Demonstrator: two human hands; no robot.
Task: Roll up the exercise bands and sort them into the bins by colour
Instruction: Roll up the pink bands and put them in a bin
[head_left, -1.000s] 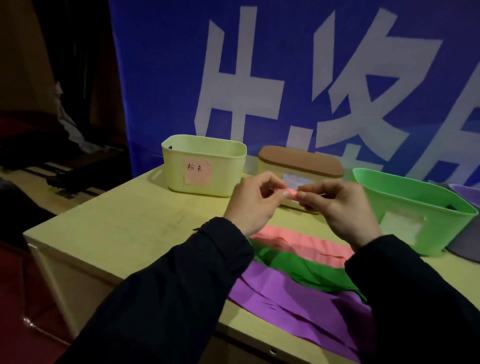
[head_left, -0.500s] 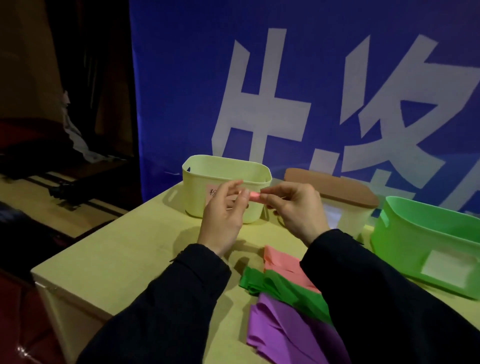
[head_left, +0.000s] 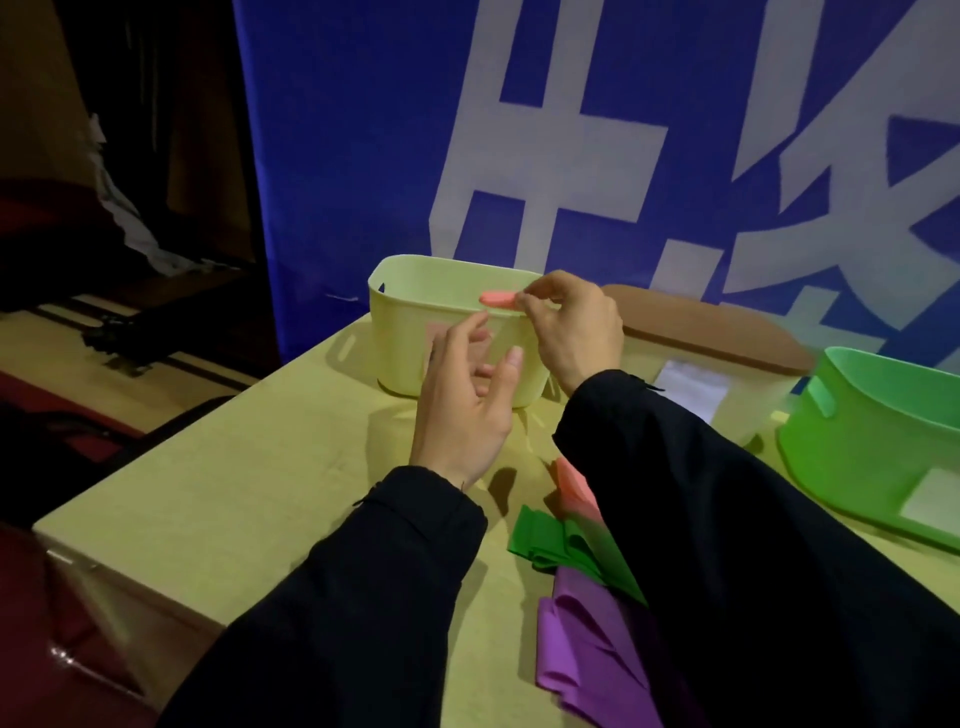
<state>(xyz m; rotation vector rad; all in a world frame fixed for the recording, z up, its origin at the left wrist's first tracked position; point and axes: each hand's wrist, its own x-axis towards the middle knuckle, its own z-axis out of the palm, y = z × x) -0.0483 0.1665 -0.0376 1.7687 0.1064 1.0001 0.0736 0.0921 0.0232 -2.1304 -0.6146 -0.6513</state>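
I pinch the pink roll (head_left: 497, 298) in my right hand (head_left: 574, 332) over the yellow bin (head_left: 410, 343), ready to drop it there; my left hand (head_left: 465, 400) hangs empty, fingers apart.

Wooden table (head_left: 249, 493), pale yellow top, light front edge at lower left. Blue banner (head_left: 363, 156) with large white characters hangs right behind the table. Cream box with brown lid (head_left: 727, 332) sits on the table near the banner, white label on its front. Dark floor and dim clutter at left, a white crumpled cloth (head_left: 124, 218) among it, details unclear.
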